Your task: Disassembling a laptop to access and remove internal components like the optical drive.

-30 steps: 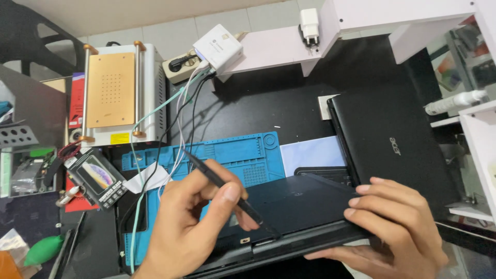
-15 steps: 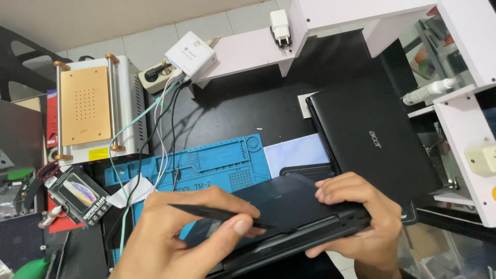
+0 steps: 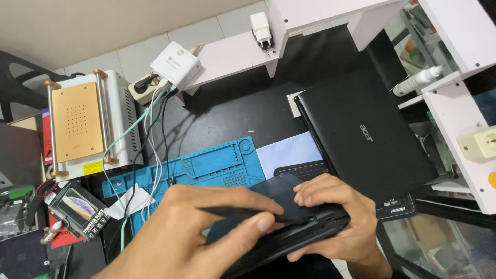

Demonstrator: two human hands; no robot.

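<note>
My left hand (image 3: 206, 232) holds a thin black pry tool (image 3: 243, 213) between thumb and fingers, its tip lying at the seam of a black laptop base (image 3: 289, 240). My right hand (image 3: 336, 217) grips the right end of that base, fingers curled over its top edge and thumb underneath. The base is tilted up off the desk, above a blue repair mat (image 3: 206, 168). Much of the base is hidden by both hands.
A closed black laptop (image 3: 361, 134) lies on the desk to the right. A heating plate machine (image 3: 85, 124) stands at the left, with a white charger (image 3: 175, 64) and cables behind the mat. A small boxed screen protector (image 3: 77, 209) lies left. White shelves (image 3: 454, 77) stand at right.
My hands and the laptop base have come closer together. The pry tool, upright a second ago, now lies flat along the base's edge. The view has shifted to the right.
</note>
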